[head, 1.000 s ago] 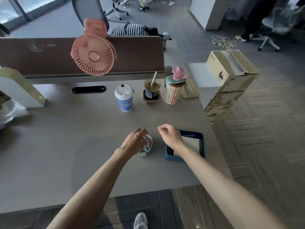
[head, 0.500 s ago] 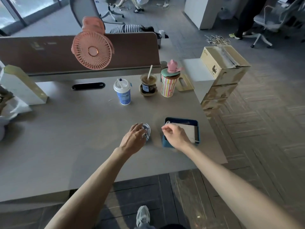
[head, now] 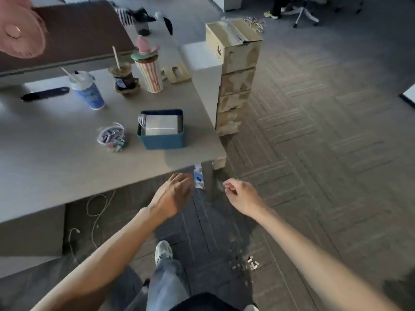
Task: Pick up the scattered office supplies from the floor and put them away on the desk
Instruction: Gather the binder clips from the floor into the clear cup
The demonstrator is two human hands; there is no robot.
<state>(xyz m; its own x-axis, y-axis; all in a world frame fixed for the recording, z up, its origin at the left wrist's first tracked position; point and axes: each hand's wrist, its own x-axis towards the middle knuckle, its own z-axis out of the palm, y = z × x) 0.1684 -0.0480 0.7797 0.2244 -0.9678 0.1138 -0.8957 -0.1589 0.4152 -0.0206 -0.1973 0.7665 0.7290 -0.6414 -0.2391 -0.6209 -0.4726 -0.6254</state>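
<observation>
Head view: both hands hang off the desk point(head: 56, 153), over the floor by its near corner. The left hand point(head: 173, 196) has relaxed, spread fingers and holds nothing; motion blur noted. The right hand point(head: 243, 196) has loosely curled fingers, and we see nothing in it. A few small white supplies point(head: 252, 263) lie on the floor below the right forearm. A clear tub of clips point(head: 111, 136) stands on the desk just beside a blue box point(head: 161, 131). A blue-and-white cup point(head: 87, 90) and a striped cup point(head: 149, 72) stand farther back; a stack of cardboard boxes point(head: 235, 86) stands past the desk's right edge.
</observation>
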